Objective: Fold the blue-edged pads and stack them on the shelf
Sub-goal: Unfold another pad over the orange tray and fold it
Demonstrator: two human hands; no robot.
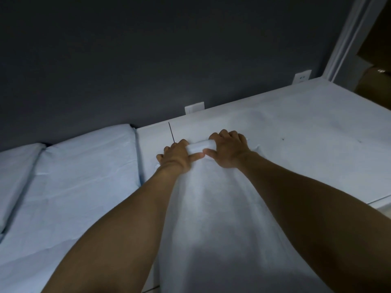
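Head, left hand (pixel 175 157), right hand (pixel 229 149) gripping pad edge (pixel 200 146)

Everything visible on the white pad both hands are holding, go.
The white pad looks like a thin, soft, non-woven sheet, lightly creased. It spreads over the white surface, running from the hands toward the camera between the forearms. Its far edge is bunched into a small roll, gripped side by side by the left hand and right hand, fingers curled over it. No blue edge shows; its near end leaves the frame.
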